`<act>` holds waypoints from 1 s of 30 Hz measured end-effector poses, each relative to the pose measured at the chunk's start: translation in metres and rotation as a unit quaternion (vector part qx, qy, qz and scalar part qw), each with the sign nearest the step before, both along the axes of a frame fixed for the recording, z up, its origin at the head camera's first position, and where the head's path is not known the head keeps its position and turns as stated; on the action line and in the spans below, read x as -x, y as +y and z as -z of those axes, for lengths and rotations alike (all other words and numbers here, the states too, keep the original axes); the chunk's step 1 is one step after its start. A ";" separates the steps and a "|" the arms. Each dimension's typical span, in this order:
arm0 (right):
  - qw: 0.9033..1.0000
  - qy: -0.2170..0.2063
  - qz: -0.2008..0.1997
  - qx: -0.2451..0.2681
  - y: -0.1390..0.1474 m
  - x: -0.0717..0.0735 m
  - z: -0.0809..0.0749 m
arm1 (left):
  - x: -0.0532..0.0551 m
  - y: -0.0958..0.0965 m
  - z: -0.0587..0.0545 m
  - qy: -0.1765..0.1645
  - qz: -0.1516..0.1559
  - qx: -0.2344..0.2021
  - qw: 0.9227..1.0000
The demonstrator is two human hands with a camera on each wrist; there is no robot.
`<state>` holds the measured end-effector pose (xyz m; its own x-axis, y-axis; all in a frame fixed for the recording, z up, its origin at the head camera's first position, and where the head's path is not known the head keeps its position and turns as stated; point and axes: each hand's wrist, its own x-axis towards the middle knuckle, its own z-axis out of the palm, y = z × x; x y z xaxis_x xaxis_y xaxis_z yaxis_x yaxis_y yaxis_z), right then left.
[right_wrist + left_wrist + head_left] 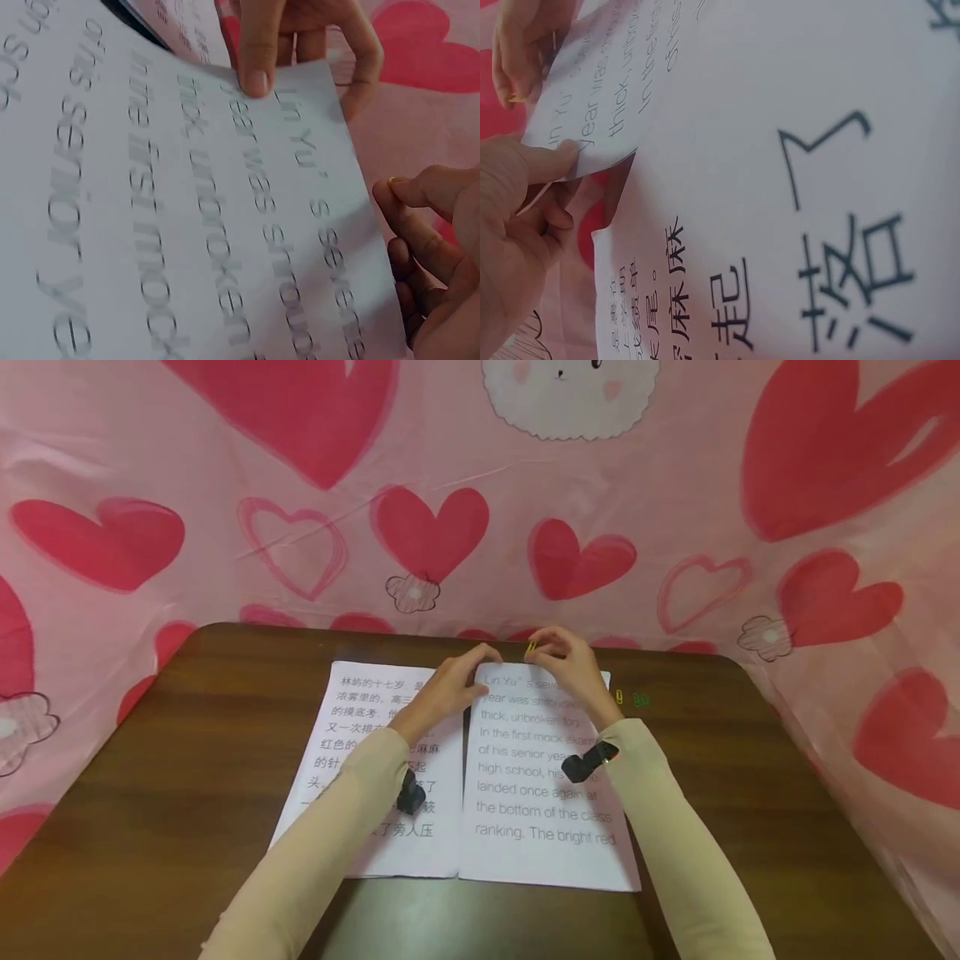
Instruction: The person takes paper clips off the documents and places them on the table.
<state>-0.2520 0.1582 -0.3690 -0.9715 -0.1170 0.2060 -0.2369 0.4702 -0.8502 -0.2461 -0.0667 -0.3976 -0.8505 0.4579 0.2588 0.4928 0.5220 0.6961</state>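
Printed with English text, a sheet of paper (540, 810) lies on the right, its top edge lifted. My left hand (447, 689) pinches its upper left corner, thumb on the printed face, as the right wrist view shows. A yellow paper clip (531, 646) is pinched between thumb and forefinger of my right hand (573, 672), just beyond the sheet's top edge. In the right wrist view only a small tip of the clip (392, 180) shows. Under my left forearm lies a sheet with Chinese text (315, 793), partly hidden by the sleeve.
To the right of the papers, another yellow paper clip (619, 697) and green paper clips (641, 700) lie on the dark wooden table (750, 827). A pink cloth with red hearts (450, 452) hangs behind the table's far edge.
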 end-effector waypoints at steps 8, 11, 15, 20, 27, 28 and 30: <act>0.997 0.031 0.071 -0.023 0.045 -0.003 0.008 | -0.001 -0.008 0.001 -0.020 -0.023 0.022 0.999; 0.993 0.033 0.098 -0.057 0.074 -0.007 0.015 | -0.001 -0.010 0.002 -0.019 -0.021 0.030 0.999; 0.983 0.005 0.135 -0.122 0.115 -0.018 0.016 | 0.000 -0.009 0.002 -0.017 -0.021 0.036 0.999; 0.967 -0.017 0.134 -0.216 0.153 -0.027 0.018 | 0.000 -0.006 0.002 -0.030 -0.031 0.040 0.998; 0.951 -0.029 0.110 -0.287 0.172 -0.031 0.016 | 0.001 -0.001 0.002 -0.046 -0.039 0.046 0.997; 0.950 -0.038 0.109 -0.291 0.174 -0.032 0.016 | 0.001 0.001 0.002 -0.047 -0.039 0.047 0.997; 0.947 -0.056 0.106 -0.298 0.177 -0.033 0.016 | 0.001 0.003 0.002 -0.048 -0.038 0.049 0.997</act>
<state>-0.2188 0.3355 -0.3854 -0.9980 0.0195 0.0598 -0.0083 0.9013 -0.4330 -0.2476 -0.0637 -0.3992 -0.9022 0.4109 0.1312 0.3827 0.6223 0.6828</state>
